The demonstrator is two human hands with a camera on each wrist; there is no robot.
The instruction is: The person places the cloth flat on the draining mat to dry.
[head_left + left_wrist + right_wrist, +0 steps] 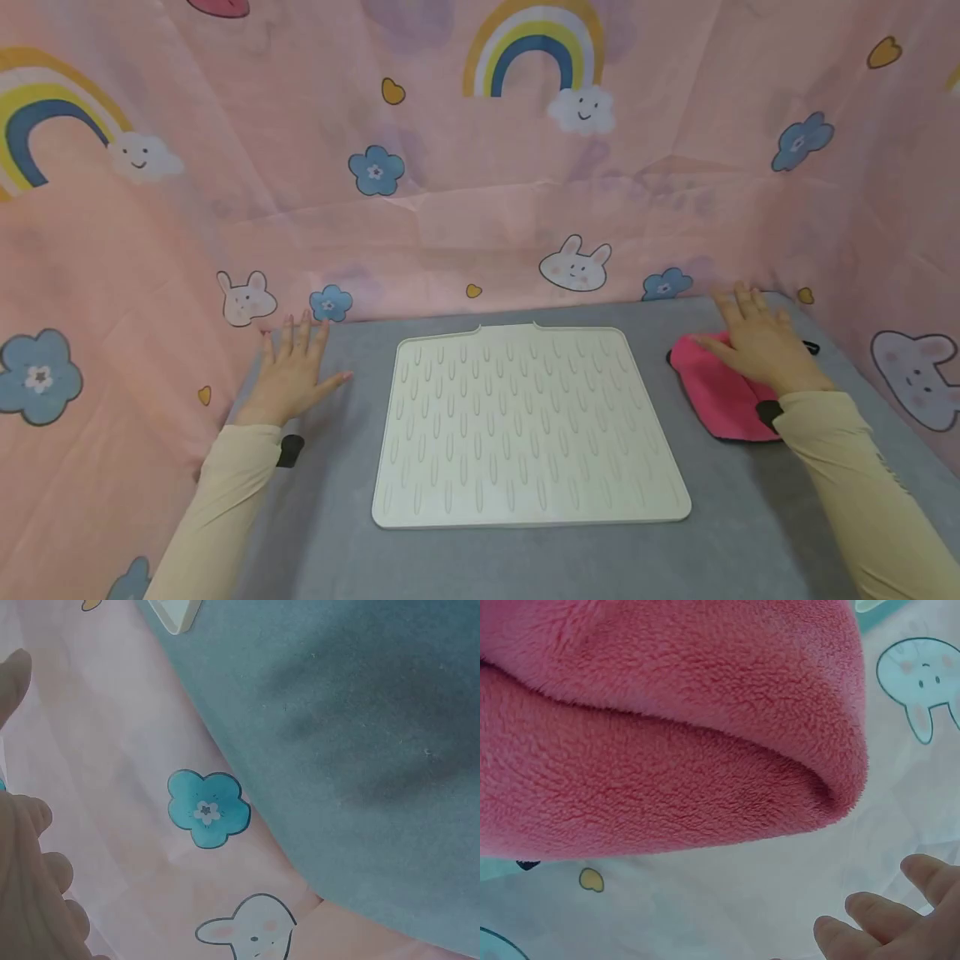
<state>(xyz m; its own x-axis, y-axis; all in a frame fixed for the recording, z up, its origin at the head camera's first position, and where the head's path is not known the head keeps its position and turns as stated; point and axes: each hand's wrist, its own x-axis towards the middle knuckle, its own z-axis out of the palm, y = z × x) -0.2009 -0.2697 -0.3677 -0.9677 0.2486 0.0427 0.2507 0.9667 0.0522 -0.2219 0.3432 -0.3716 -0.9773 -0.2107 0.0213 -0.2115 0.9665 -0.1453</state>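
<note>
A folded pink fleece cloth (720,400) with dark edging lies on the right of the grey table, and its fuzzy folds (690,772) fill much of the right wrist view. Over it in the head view is my right hand (765,342), fingers spread and holding nothing. My left hand (288,379) is at the table's left side, also spread, with nothing in it. Between the hands lies a cream ridged mat (517,425) with raised oval bumps and a tab at its far edge. One mat corner (177,613) shows at the top of the left wrist view.
Pink printed fabric (435,225) with rainbows, rabbits and flowers hangs behind the table and at both sides. The grey tabletop (465,567) extends around the mat. A small black loop (811,347) sticks out beside the pink cloth.
</note>
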